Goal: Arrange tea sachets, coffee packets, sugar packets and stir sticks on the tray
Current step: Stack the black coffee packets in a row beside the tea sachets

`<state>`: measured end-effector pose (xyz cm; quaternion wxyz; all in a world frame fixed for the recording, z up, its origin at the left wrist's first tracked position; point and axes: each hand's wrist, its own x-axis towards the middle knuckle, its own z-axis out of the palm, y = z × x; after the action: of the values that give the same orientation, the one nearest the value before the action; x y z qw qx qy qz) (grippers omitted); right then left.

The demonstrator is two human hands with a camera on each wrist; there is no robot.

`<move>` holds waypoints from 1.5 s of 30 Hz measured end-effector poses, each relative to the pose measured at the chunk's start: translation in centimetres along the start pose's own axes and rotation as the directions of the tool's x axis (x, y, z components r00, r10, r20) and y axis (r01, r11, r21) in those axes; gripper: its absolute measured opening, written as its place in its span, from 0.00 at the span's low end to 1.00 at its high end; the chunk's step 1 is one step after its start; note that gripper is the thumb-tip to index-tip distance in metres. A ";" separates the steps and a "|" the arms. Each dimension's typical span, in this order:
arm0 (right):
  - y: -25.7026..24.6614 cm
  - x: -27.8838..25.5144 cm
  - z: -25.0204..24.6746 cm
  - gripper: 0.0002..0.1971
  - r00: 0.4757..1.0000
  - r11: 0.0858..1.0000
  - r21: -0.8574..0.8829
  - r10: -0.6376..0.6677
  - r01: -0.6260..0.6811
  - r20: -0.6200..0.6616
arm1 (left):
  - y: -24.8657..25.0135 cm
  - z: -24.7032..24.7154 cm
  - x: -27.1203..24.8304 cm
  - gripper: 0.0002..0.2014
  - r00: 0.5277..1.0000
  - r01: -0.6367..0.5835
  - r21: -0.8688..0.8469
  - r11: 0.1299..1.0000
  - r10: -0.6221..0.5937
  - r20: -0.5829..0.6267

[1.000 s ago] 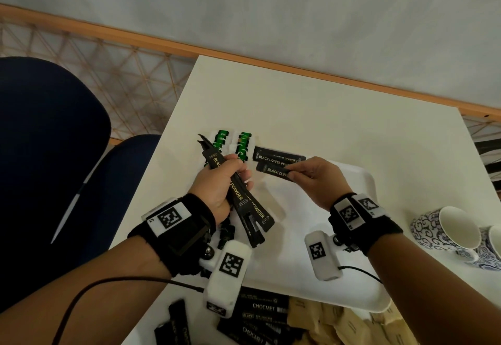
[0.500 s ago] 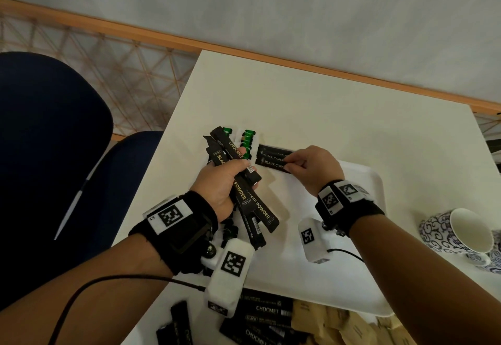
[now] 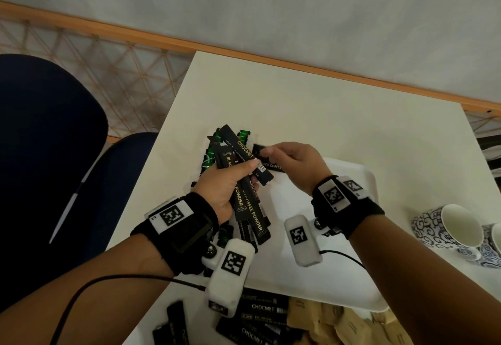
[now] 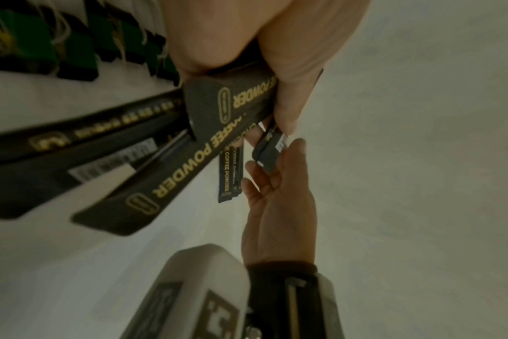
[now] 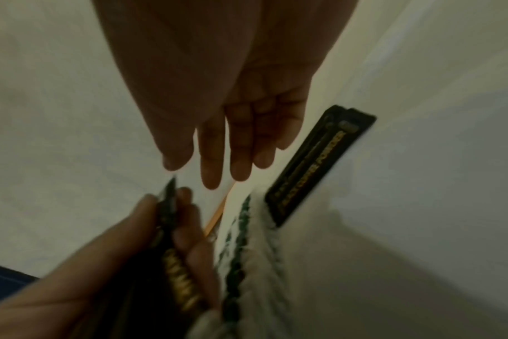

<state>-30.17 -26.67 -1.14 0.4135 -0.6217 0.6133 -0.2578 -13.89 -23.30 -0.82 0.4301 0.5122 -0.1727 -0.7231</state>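
My left hand [image 3: 244, 179] grips a fanned bundle of black coffee packets [image 3: 248, 203] above the tray's far left corner; its thumb clamps them in the left wrist view [image 4: 276, 123]. My right hand [image 3: 267, 152] reaches to the bundle's upper end with straight fingers [image 5: 209, 174] and holds nothing. Two black coffee packets [image 3: 272, 166] lie side by side on the white tray [image 3: 371, 182], also seen in the right wrist view [image 5: 319, 165]. Green tea sachets [image 3: 208, 156] lie in a row at the tray's far left, partly hidden by the bundle.
Loose black coffee packets [image 3: 260, 315] and brown paper packets [image 3: 325, 323] lie on the table at the near edge. Patterned blue-and-white cups [image 3: 455, 225] stand to the right. A blue chair [image 3: 40, 154] is beside the table's left edge.
My right hand has let go of the two packets laid on the tray and moved left to the bundle. My left hand has lifted the bundle up and farther away.
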 end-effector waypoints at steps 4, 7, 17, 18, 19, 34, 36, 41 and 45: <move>-1.5 -0.6 0.5 0.03 0.994 0.982 0.191 -0.029 0.009 0.102 | -0.2 0.2 -0.3 0.10 1.000 0.004 0.004 1.000 -0.004 -0.003; -1.9 -0.9 0.3 0.06 0.993 0.961 0.274 -0.055 0.025 0.102 | -0.2 0.1 -0.7 0.09 1.000 0.011 0.000 1.000 -0.011 0.007; -2.2 -1.3 0.1 0.05 0.997 0.934 0.354 0.015 -0.043 0.081 | -0.5 0.3 -1.3 0.04 1.000 0.015 0.138 0.990 -0.018 0.019; -2.2 -1.4 -0.3 0.05 1.000 0.945 0.326 0.015 -0.017 0.010 | -0.5 0.3 -1.2 0.06 1.000 0.008 0.136 0.991 -0.007 -0.001; -2.0 -1.4 -0.6 0.06 0.999 0.964 0.264 -0.001 0.015 -0.050 | -0.4 0.2 -1.1 0.08 1.000 0.001 0.125 0.992 0.002 -0.021; 1.7 -2.9 -0.5 0.15 0.972 0.967 -0.110 -0.235 0.231 -0.025 | -0.1 -0.2 -0.7 0.04 0.987 -0.062 0.051 0.997 0.069 -0.144; 1.9 -2.9 -0.9 0.13 0.985 0.979 -0.111 -0.174 0.173 0.001 | -0.1 -0.2 -0.7 0.04 0.987 -0.061 0.060 0.996 0.069 -0.145; 2.9 -2.6 -2.0 0.10 0.991 0.963 -0.246 -0.123 0.109 -0.043 | 0.1 -0.4 -0.7 0.05 0.987 -0.035 0.033 0.999 0.040 -0.158; 4.0 -1.9 -2.2 0.10 0.994 0.918 -0.395 -0.082 0.046 -0.076 | 0.4 -0.7 -0.5 0.02 0.985 -0.035 0.016 0.999 0.037 -0.170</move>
<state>-34.43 -24.85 -2.91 0.2436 -0.6993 0.6499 -0.1712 -13.01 -23.01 -0.60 0.4527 0.5717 -0.1493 -0.6678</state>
